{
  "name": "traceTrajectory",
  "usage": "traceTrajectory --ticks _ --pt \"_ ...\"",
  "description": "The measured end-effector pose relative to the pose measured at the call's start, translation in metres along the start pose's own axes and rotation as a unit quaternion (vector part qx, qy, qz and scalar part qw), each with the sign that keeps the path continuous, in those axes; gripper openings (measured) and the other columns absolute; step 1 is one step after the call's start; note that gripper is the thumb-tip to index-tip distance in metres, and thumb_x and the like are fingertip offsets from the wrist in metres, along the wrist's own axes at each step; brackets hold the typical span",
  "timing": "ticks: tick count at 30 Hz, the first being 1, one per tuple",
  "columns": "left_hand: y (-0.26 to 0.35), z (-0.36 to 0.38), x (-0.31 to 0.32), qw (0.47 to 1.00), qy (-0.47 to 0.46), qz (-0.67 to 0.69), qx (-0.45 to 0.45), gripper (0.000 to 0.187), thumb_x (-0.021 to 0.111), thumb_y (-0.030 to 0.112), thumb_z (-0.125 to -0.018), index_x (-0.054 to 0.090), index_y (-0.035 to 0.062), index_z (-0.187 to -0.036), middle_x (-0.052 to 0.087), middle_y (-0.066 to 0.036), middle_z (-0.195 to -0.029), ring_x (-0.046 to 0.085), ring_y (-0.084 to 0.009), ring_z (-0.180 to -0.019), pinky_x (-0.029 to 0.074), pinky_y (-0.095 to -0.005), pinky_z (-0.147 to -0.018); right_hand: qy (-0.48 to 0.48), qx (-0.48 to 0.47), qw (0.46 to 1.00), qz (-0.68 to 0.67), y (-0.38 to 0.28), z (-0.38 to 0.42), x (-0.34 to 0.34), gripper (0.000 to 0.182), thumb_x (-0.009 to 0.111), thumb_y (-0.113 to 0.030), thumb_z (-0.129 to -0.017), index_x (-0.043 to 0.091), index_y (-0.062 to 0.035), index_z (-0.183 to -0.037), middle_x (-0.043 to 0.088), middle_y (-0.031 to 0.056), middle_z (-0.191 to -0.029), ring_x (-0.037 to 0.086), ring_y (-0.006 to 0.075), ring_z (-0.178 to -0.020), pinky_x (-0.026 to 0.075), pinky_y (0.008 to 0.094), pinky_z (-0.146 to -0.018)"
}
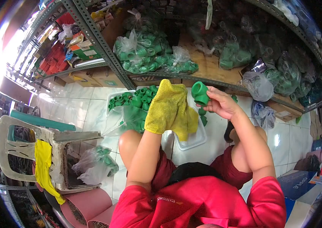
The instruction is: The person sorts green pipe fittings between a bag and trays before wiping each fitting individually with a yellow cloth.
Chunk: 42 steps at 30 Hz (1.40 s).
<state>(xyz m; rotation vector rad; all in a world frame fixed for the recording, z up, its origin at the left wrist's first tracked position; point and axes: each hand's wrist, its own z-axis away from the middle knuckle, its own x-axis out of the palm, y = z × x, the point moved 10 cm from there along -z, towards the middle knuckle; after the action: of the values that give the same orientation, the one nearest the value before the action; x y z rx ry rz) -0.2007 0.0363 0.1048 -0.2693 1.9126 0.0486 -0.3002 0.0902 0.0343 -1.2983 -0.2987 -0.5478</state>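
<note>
My right hand (221, 103) grips a green pipe fitting (200, 94) with round openings, held up in front of me. Just left of it, a yellow cloth (170, 108) covers my left hand (165, 110), so its fingers are hidden. The cloth hangs down over a white tray (196, 137) on the floor. Behind the cloth, a second white tray (110, 99) holds several small green fittings (135, 99). A clear plastic bag (121, 119) lies against that tray's near side. A few loose green fittings (203, 118) lie below my right hand.
Metal shelving (92, 36) with bags of green fittings (142, 49) spans the far side. At left stands a worn plastic chair (56, 161) with a yellow cloth strip (43, 165) over it, a plastic bag (96, 163) beside it. A blue box (297, 184) is at lower right.
</note>
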Motion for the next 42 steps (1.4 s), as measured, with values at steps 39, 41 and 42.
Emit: traceTrajectory --ticks 39,41,42 --pt "-0.004 0.037 0.137 0.508 -0.149 0.762 -0.373 0.017 0.065 0.014 -0.073 0.059 0.0047 -0.086 0.060 -0.005 -0.074 0.057 -0.0157 -0.064 0.044 -0.0306 -0.052 0.026 -0.191 0.843 0.502 -0.020 -0.005 0.039 0.027 0.058 -0.013 -0.080 0.055 -0.0062 -0.106 0.057 0.0087 -0.105 0.055 0.0183 -0.092 0.046 0.0251 -0.072" --pt "0.000 0.031 0.149 0.537 -0.114 0.803 -0.232 0.019 0.058 0.007 -0.080 0.054 0.0071 -0.099 0.059 -0.007 -0.088 0.060 -0.0176 -0.075 0.050 -0.0327 -0.062 0.003 -0.272 0.778 0.567 -0.024 0.008 0.062 0.040 0.060 -0.001 -0.070 0.055 -0.0065 -0.109 0.051 0.0118 -0.117 0.048 0.0274 -0.111 0.043 0.0308 -0.087" --pt "0.001 0.033 0.157 0.539 -0.113 0.802 -0.231 0.019 0.058 0.007 -0.080 0.054 0.0071 -0.099 0.059 -0.007 -0.088 0.060 -0.0176 -0.075 0.050 -0.0327 -0.062 0.004 -0.275 0.777 0.566 -0.027 0.010 0.062 0.040 0.060 -0.001 -0.070 0.055 -0.0065 -0.109 0.051 0.0118 -0.117 0.048 0.0274 -0.111 0.043 0.0308 -0.087"
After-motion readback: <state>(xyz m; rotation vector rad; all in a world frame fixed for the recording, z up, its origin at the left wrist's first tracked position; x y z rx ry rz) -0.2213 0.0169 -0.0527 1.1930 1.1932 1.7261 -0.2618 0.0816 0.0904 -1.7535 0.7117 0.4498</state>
